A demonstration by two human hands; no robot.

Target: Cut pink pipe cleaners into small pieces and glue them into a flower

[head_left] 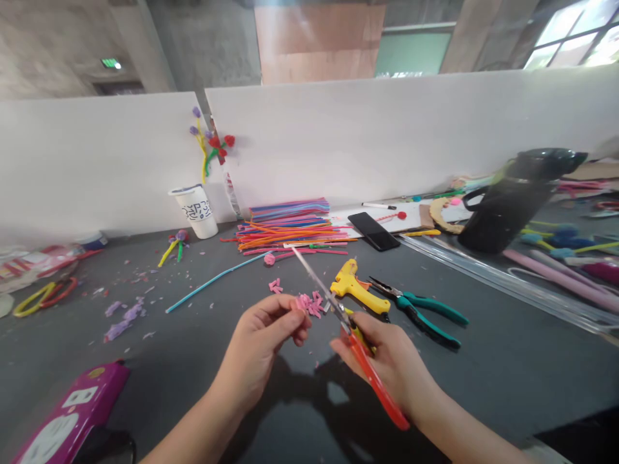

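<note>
My left hand is closed, pinching a small pink piece of pipe cleaner between thumb and fingers. In my right hand is a pair of scissors with red and yellow handles, its blades pointing up and left beyond my left fingertips. Cut pink pieces lie on the table just behind my left fingertips, with a few more a little farther left. A yellow glue gun rests right behind the scissors, and teal-handled pliers lie to its right.
Bundled colourful pipe cleaners lie at the back by the white partition. A black phone, a black jug and clear sticks are to the right. Leftward stand a paper cup, purple scraps and a magenta box.
</note>
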